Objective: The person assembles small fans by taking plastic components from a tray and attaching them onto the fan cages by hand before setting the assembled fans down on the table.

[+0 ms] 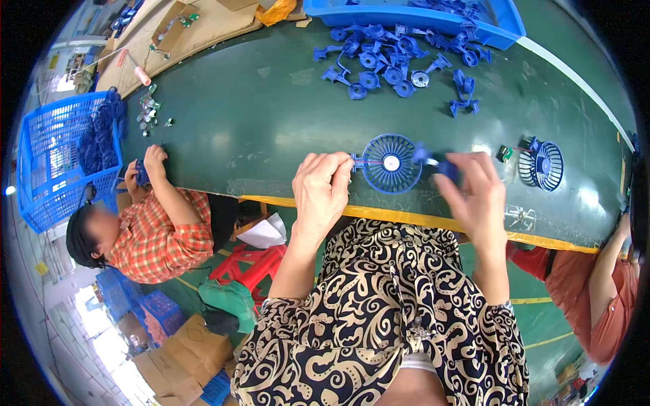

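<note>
evidently we pinched the grille (391, 164) flat on the bench (271, 122) with our left hand (321, 189) to steady it; our right hand (474, 193) closed on a blue part (443, 168).

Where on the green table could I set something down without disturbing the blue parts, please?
The widest bare patch of the green table lies between the loose blue parts and the small metal pieces. Another opens between the round grille and that pile. It is crowded around the left hand, the right hand and the blue tray.
</note>
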### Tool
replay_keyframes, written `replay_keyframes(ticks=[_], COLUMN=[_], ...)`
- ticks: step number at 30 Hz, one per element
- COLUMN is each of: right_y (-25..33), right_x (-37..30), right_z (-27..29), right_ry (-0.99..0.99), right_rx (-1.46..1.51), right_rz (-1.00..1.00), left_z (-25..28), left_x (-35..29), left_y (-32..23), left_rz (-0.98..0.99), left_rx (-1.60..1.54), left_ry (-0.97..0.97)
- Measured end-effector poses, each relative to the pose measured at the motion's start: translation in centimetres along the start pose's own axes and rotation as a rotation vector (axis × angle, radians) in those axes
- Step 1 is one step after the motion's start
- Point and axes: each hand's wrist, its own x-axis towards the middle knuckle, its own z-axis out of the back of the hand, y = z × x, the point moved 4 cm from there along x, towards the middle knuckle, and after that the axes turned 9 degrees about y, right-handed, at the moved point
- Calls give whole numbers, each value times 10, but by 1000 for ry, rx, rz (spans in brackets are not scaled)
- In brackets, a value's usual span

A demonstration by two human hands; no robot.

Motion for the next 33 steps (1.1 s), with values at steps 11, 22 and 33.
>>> replay_keyframes(ticks=[11, 22, 33], right_y=[36, 44, 38], right_x=[29, 34, 33], right_z=[-51, -66, -67], right_ry=[140, 243, 246], right_rx=[-135, -371, -345], right_rz=[311, 232, 174], left_z=[0, 6, -21], left_x=[-5, 1, 12], left_y=[0, -1, -9], left_rz=[23, 27, 116], left_rx=[-41, -64, -56], left_ry=[26, 129, 92])
